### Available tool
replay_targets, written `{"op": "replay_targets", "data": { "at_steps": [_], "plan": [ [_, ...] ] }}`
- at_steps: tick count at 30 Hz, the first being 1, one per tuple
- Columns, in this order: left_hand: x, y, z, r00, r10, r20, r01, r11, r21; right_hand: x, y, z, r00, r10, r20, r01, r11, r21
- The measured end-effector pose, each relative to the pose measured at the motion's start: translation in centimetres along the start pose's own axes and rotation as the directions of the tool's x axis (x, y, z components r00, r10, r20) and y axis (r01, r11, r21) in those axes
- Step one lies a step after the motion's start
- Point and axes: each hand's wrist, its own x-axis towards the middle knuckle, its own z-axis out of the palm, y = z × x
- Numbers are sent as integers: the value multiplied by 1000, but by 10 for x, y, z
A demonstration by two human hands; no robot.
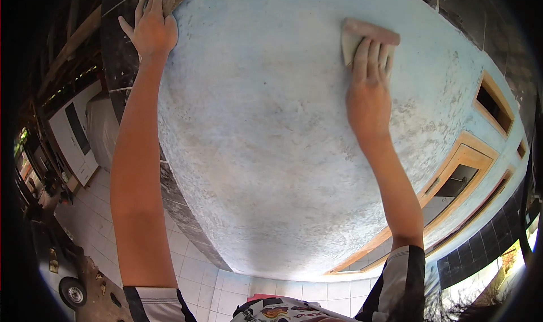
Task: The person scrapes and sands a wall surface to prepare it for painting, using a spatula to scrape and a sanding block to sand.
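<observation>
High on the pale blue wall point(266, 135), patched with white and grey, my right hand point(370, 90) presses a folded piece of sandpaper point(373, 32) flat against the surface. Its top strip is reddish brown and its backing cream, with my fingers lying over the lower part. At the upper left, my left hand point(151, 31) rests at the wall's edge beside a dark tiled strip, little finger spread out. A small brown flat piece point(173, 0) sticks out at its thumb side, seemingly held there; the thumb is hidden. Whitish dust coats the fingers of both hands.
To the right, the wall has a wood-framed door point(458, 175) and a small wood-framed opening point(494, 102). White floor tiles point(226, 294) lie below. At the left are a white cabinet point(73, 132) and a vehicle wheel point(73, 292).
</observation>
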Motion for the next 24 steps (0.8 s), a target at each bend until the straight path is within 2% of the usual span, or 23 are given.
{"op": "replay_targets", "data": {
  "at_steps": [2,5,7,8,10,11,12,13,14,15,18,19,21,24],
  "plan": [
    [1,0,-2,1000,-10,-25,10,1000,-25,-41,-29,3,988,-46,150,31,994,102],
    [-4,3,-5,999,-1,-42,-1,999,-38,-14,-22,10,993,-80,91,76,996,55],
    [0,-1,-2,999,21,-37,-22,999,-30,41,-10,18,998,-49,-31,52,992,112],
    [0,-10,9,999,31,-29,-32,999,-36,57,-10,21,999,-37,-23,40,993,108],
    [0,-29,30,958,153,-243,-173,983,-60,83,-14,28,998,13,-68,-8,996,84],
    [-2,-34,36,953,164,-254,-183,982,-54,77,-15,25,997,-7,-75,14,995,95],
    [-4,-26,24,956,156,-247,-176,983,-60,61,-17,14,1000,2,19,-5,989,151],
    [-4,-8,5,984,91,-155,-103,992,-68,41,-18,1,995,8,100,-28,979,201],
    [-2,2,-6,997,20,-69,-25,997,-70,9,-16,-4,990,-41,137,17,985,170],
    [-1,3,-6,997,3,-81,-9,997,-75,-16,-12,-3,980,-94,176,69,988,140],
    [-3,-3,-4,992,9,-123,-24,992,-120,-12,3,1,966,-193,170,165,972,165],
    [-3,-1,-7,989,8,-145,-26,992,-125,16,-5,2,966,-235,106,221,967,129],
    [-2,-9,4,974,62,-218,-92,987,-133,70,-13,9,961,-269,67,249,943,221],
    [-4,-1,-3,988,19,-151,-36,993,-112,114,-24,14,955,-239,174,183,940,288]
  ]
}}
